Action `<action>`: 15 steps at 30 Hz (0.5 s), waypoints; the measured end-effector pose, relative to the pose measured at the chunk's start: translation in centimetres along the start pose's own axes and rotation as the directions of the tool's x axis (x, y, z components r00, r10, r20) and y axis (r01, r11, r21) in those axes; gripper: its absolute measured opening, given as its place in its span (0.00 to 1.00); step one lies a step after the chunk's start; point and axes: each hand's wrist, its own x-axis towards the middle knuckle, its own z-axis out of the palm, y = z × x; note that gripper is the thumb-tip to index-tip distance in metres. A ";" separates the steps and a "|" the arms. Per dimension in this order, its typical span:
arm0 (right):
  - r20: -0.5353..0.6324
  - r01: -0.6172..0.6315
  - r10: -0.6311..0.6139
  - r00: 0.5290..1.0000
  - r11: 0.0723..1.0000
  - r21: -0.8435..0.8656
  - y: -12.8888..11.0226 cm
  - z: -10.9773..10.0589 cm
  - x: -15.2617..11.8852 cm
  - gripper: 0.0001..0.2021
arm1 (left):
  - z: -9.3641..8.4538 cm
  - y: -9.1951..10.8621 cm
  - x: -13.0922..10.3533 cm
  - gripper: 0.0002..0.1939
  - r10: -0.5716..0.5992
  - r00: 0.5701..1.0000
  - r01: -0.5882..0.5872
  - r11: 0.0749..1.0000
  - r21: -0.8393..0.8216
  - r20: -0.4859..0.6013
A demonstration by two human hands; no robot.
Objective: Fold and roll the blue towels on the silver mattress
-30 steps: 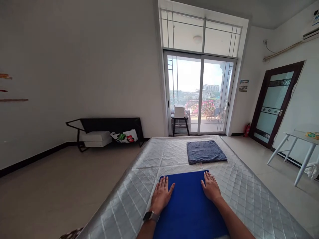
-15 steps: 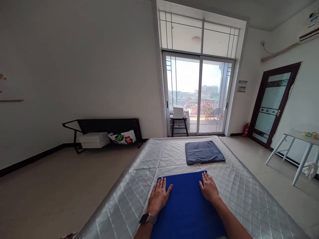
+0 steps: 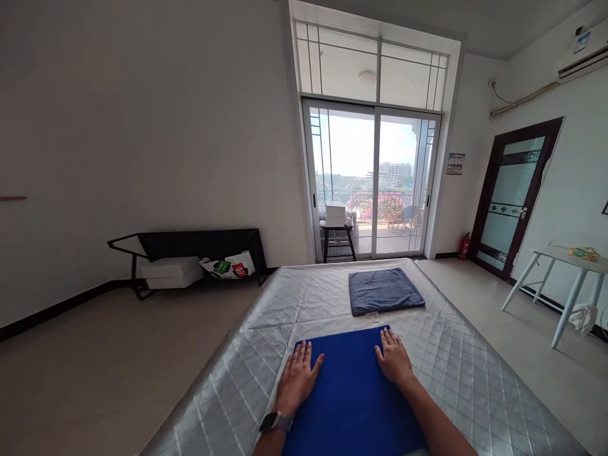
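A flat blue rectangular piece [image 3: 351, 386], smooth like a folded cloth or a board, lies on the quilted silver-grey mattress [image 3: 266, 335]. My left hand [image 3: 298, 377] rests flat on its far left corner, thumb spread from the fingers, a watch on the wrist. On the far right corner my right hand [image 3: 393, 358] lies palm down with its fingers stretched forward. Beyond the blue piece is a folded grey-blue towel [image 3: 386, 291] with small white tags at its near edge; neither hand touches it. The near end of the blue piece runs out of view.
Tiled floor lies left of the mattress, where a black bench [image 3: 199, 244] holds white boxes [image 3: 171, 272] and a printed bag [image 3: 230, 266]. A stool [image 3: 338, 240] stands by the sliding glass door [image 3: 399, 183]. At right are a white table [image 3: 565, 256], a fire extinguisher [image 3: 463, 246] and a brown-framed door [image 3: 517, 196].
The whole view has shifted slightly, so things appear a little further left. Both hands stay flat on the blue piece in about the same places.
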 end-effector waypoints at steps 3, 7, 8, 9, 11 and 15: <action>-0.003 0.001 -0.001 1.000 1.000 -0.002 -0.1 -0.1 -0.1 0.32 | 0.3 -0.1 0.1 0.37 0.005 1.000 -0.005 1.000 0.000 -0.011; -0.005 0.003 -0.003 1.000 1.000 -0.009 -0.2 -0.3 -0.2 0.32 | 0.8 -0.5 0.3 0.37 0.024 1.000 -0.024 1.000 0.018 -0.002; -0.004 0.003 -0.003 1.000 1.000 -0.011 -0.3 -0.3 -0.3 0.32 | 0.9 -0.7 0.3 0.37 0.040 0.999 -0.040 0.999 0.022 0.000; -0.002 0.004 -0.004 1.000 1.000 -0.011 -0.3 -0.4 -0.3 0.32 | 1.0 -0.8 0.3 0.36 0.056 0.998 -0.056 0.998 0.024 0.002; 0.001 0.006 -0.006 1.000 1.000 -0.013 -0.3 -0.4 -0.3 0.32 | 1.3 -1.1 0.3 0.35 0.073 0.997 -0.073 0.997 0.022 -0.003; 0.005 0.006 -0.006 1.000 1.000 -0.017 -0.3 -0.3 -0.3 0.32 | 2.0 -1.3 0.5 0.36 0.065 0.997 -0.065 0.998 -0.005 -0.033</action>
